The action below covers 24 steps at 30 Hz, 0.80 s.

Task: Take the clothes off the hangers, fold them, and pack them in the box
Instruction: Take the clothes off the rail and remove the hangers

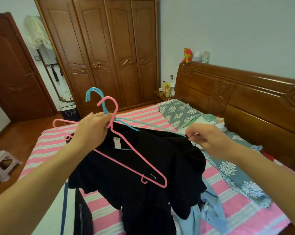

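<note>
My left hand (92, 128) grips the necks of a pink hanger (135, 160) and a blue hanger (94, 95), held up over the bed. A black shirt (143, 184) hangs from the blue hanger, with the pink hanger lying bare across its front. My right hand (206, 138) pinches the black shirt's shoulder at the blue hanger's right end. A light blue shirt (209, 212) lies on the bed under the black one. No box is in view.
The bed has a pink striped sheet (148, 117), a grey floral blanket (235, 168) and a wooden headboard (245, 99). A wooden wardrobe (101, 48) stands behind. A white stool (2, 163) is on the floor at left. Dark clothing (82, 216) lies near the bed's front edge.
</note>
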### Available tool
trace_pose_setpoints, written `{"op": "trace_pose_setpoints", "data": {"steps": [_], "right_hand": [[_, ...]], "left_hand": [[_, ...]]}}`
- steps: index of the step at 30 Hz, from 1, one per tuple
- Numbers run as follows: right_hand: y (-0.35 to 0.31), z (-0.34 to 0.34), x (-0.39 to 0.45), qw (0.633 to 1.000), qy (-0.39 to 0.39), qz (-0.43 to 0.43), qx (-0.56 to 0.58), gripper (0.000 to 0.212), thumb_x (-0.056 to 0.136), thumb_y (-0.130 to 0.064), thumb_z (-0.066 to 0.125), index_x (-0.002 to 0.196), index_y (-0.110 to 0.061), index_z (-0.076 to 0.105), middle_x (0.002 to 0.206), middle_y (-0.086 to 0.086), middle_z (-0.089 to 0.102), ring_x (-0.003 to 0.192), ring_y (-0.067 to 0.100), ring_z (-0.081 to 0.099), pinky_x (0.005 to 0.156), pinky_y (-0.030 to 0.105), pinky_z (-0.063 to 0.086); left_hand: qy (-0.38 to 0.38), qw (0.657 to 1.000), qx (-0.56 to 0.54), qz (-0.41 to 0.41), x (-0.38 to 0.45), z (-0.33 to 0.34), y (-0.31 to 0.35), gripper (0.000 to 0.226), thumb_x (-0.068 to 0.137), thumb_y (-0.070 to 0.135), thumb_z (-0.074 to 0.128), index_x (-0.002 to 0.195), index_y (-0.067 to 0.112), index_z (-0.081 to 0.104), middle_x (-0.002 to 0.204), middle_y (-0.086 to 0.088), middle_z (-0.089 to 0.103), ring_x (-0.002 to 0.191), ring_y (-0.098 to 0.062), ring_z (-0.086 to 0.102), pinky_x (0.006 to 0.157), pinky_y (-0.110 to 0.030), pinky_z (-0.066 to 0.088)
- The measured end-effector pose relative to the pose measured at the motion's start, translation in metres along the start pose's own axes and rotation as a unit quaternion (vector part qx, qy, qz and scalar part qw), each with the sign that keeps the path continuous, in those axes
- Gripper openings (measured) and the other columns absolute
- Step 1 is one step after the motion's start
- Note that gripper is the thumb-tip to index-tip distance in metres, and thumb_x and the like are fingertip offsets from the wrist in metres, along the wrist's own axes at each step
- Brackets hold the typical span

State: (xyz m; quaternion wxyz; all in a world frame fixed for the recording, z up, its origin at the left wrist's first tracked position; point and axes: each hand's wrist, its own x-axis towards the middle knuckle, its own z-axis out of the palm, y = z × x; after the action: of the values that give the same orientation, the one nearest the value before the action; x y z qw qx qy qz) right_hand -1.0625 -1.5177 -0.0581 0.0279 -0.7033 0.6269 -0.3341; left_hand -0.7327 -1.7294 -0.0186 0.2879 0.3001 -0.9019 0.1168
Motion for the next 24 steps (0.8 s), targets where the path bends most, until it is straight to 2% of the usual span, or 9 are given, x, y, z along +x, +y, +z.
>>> {"op": "trace_pose_setpoints", "data": {"steps": [5,8,11,14,17,19,21,23,24], "right_hand": [[0.024,0.013,-0.019,0.986,0.041,0.132,0.088,0.025,0.087,0.009,0.066,0.088,-0.015,0.064,0.083,0.0,0.07,0.08,0.016,0.069,0.078,0.03,0.056],[0.015,0.026,-0.015,0.953,0.1,0.194,0.21,0.02,0.09,0.009,0.064,0.086,-0.011,0.063,0.082,0.008,0.069,0.077,0.015,0.067,0.071,0.025,0.054],[0.007,0.033,-0.006,0.927,0.052,0.238,0.285,0.013,0.092,0.004,0.065,0.092,-0.01,0.064,0.091,0.01,0.072,0.087,0.018,0.068,0.081,0.034,0.058],[-0.004,0.011,0.004,0.908,0.01,0.273,0.318,0.012,0.101,-0.013,0.059,0.11,-0.015,0.066,0.116,0.005,0.072,0.11,0.019,0.068,0.099,0.042,0.054],[-0.029,-0.041,0.016,0.838,0.066,0.244,0.484,0.044,0.103,-0.045,0.04,0.129,-0.016,0.061,0.124,0.003,0.07,0.115,0.023,0.067,0.095,0.045,0.054],[-0.048,-0.053,0.028,0.904,-0.022,0.2,0.377,0.046,0.101,-0.05,0.041,0.13,-0.021,0.06,0.119,0.0,0.073,0.108,0.015,0.07,0.09,0.039,0.058],[-0.059,-0.042,0.044,0.971,-0.08,0.16,0.16,0.026,0.105,-0.033,0.047,0.119,-0.02,0.066,0.094,0.0,0.076,0.086,0.008,0.073,0.079,0.033,0.062],[-0.062,-0.041,0.059,0.99,-0.011,0.127,0.052,0.018,0.104,-0.024,0.053,0.102,-0.021,0.071,0.072,-0.003,0.07,0.061,0.006,0.066,0.064,0.031,0.059],[-0.062,-0.049,0.066,0.99,0.048,0.124,0.044,0.016,0.101,-0.023,0.057,0.097,-0.022,0.072,0.072,-0.006,0.068,0.056,0.005,0.062,0.059,0.03,0.057]], "left_hand": [[0.018,0.993,-0.062,-0.099,0.002,0.012,0.006,0.037,0.092,-0.004,0.059,0.123,0.014,0.068,0.104,-0.019,0.074,0.092,-0.043,0.071,0.078,-0.05,0.059],[-0.018,0.987,-0.091,-0.132,0.004,0.019,0.018,0.032,0.098,0.003,0.053,0.124,0.018,0.063,0.098,-0.019,0.073,0.086,-0.041,0.069,0.07,-0.039,0.054],[-0.034,0.988,-0.102,-0.114,0.003,0.02,0.037,0.03,0.1,0.004,0.054,0.126,0.018,0.062,0.096,-0.013,0.072,0.083,-0.034,0.07,0.069,-0.033,0.053],[-0.035,0.991,-0.075,-0.105,0.002,0.013,0.04,0.033,0.099,0.005,0.058,0.129,0.016,0.061,0.099,-0.011,0.073,0.083,-0.03,0.071,0.075,-0.036,0.059],[-0.034,0.994,-0.038,-0.097,0.001,0.006,0.036,0.037,0.097,0.006,0.061,0.133,0.015,0.058,0.103,-0.011,0.075,0.084,-0.031,0.073,0.074,-0.04,0.061],[-0.033,0.994,-0.032,-0.099,0.004,0.005,0.039,0.036,0.097,0.005,0.061,0.132,0.014,0.057,0.1,-0.01,0.074,0.079,-0.028,0.072,0.069,-0.037,0.06],[-0.033,0.991,-0.045,-0.12,0.006,0.007,0.043,0.039,0.098,0.003,0.059,0.134,0.015,0.056,0.101,-0.01,0.073,0.081,-0.026,0.071,0.069,-0.035,0.058],[-0.056,0.985,-0.068,-0.148,0.008,0.011,0.046,0.052,0.099,0.002,0.055,0.145,0.023,0.049,0.105,-0.009,0.072,0.082,-0.024,0.071,0.068,-0.031,0.057],[-0.074,0.984,-0.07,-0.146,0.007,0.014,0.047,0.063,0.099,0.001,0.053,0.153,0.032,0.039,0.105,-0.007,0.071,0.075,-0.02,0.069,0.062,-0.028,0.056]]}}
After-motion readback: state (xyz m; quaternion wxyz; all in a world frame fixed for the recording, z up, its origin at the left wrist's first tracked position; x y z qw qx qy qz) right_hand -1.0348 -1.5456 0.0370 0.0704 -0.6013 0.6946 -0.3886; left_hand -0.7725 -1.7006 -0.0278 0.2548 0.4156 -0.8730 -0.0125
